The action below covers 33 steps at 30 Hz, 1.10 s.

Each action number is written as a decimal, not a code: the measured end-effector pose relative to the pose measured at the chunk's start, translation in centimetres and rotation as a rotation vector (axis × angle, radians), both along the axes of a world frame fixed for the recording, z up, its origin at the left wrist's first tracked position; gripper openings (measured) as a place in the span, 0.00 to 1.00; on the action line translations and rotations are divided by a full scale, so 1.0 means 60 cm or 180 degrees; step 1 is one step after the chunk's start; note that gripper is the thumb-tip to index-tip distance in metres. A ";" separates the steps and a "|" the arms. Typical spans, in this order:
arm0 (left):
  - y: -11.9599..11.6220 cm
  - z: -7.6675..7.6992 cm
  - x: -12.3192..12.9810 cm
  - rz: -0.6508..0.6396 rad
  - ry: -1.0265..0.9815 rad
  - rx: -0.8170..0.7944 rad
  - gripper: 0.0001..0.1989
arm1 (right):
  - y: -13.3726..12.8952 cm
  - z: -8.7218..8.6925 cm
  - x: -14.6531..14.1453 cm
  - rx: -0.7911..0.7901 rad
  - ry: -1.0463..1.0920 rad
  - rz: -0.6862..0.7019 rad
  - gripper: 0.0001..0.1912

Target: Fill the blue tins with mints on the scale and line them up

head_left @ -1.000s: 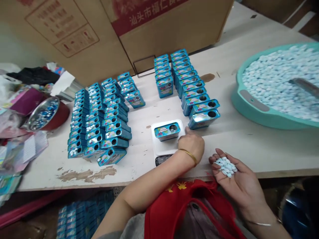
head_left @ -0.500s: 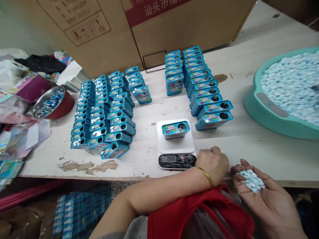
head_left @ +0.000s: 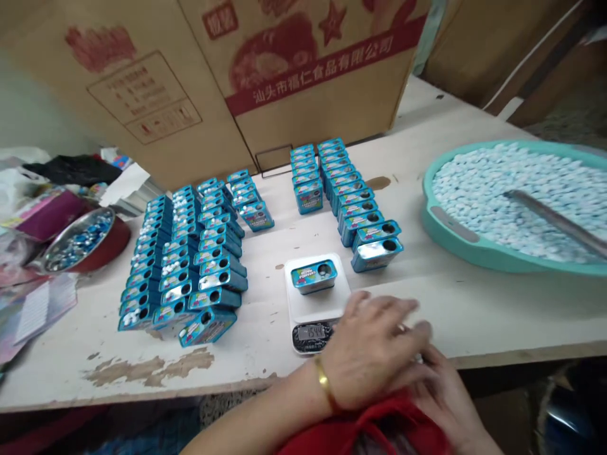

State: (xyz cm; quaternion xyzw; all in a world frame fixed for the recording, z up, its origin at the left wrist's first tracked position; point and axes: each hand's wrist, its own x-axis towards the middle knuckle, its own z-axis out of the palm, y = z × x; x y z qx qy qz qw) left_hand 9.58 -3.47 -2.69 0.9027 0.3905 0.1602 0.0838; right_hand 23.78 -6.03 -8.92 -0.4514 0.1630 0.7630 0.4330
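My left hand [head_left: 372, 351], with a gold bangle at the wrist, lies flat-fingered across my right hand [head_left: 443, 395], close to the right side of a digital kitchen scale [head_left: 315, 300]. The left hand's fingers are apart and show nothing in them. My left hand covers most of the right palm, so the pale blue mints seen there earlier are hidden. A blue tin with a round lid hole [head_left: 313, 277] sits on the scale's white platform. The display [head_left: 310, 333] reads about 154.
Several rows of blue tins stand left [head_left: 190, 272] and back [head_left: 348, 196] of the scale. At right, a teal basin [head_left: 441, 227] holds pale blue mints and a metal rod. A large cardboard carton [head_left: 303, 76] stands behind. A bowl and clutter lie left.
My left hand has moved right from beside the scale and now lies over my right hand, hiding the mints. The view has tilted, bringing more of the carton and basin into sight.
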 end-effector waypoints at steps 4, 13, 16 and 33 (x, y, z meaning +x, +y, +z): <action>0.034 0.028 -0.094 0.1266 0.0338 -0.0082 0.36 | 0.009 -0.001 -0.014 0.0135 0.0443 -0.0099 0.07; 0.263 -0.019 -0.188 0.1640 0.0891 0.0067 0.18 | 0.025 -0.022 -0.005 0.0184 0.0326 -0.0335 0.07; 0.339 -0.043 -0.191 0.1650 0.0952 0.0177 0.18 | 0.027 -0.032 0.003 0.0151 0.0291 -0.0377 0.08; 0.294 -0.042 -0.310 0.2946 0.1565 0.0522 0.11 | 0.035 -0.031 -0.015 -0.0064 0.0169 -0.0226 0.09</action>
